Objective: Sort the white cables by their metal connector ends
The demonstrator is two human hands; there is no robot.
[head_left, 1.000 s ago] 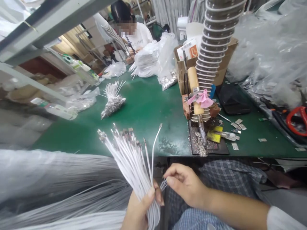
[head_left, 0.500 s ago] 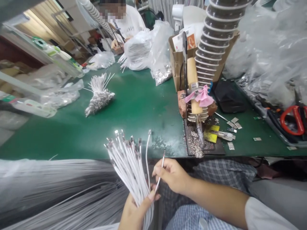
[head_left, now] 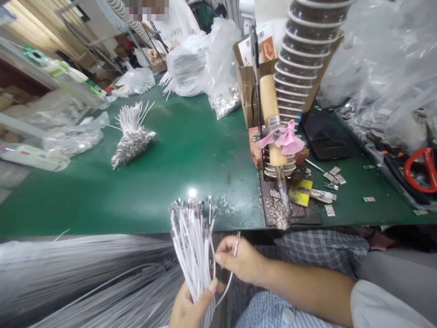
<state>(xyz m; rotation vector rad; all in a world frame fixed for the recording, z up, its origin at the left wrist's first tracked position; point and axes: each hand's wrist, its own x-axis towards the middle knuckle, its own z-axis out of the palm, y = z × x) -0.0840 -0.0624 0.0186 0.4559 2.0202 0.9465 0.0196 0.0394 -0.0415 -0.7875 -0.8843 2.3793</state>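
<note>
A bundle of white cables [head_left: 191, 250] with small metal connector ends pointing up is wrapped in my left hand [head_left: 194, 303], low at the table's front edge. Just to the right, my right hand [head_left: 241, 259] is closed, thumb and fingers pinched on a single white cable [head_left: 229, 284] bent away from the bundle. Its metal tip stands above my knuckles, and its lower part runs back to my left hand. A soldering iron [head_left: 273, 120] with a wooden handle hangs tip-down in its stand, beyond and to the right of my hands.
Another cable bundle [head_left: 131, 136] lies on the green table [head_left: 184, 150]. Long loose cables [head_left: 85, 282] spread at lower left. Around the iron are a ribbed hose [head_left: 310, 50], a yellow sponge [head_left: 301, 193] and small metal pieces. A tray with red-handled scissors [head_left: 421, 171] sits right. A co-worker [head_left: 177, 23] is opposite.
The single cable has swung outward to the right and now bows away from the bundle. The bundle stands more upright and its tops are closer together. My right hand sits slightly lower.
</note>
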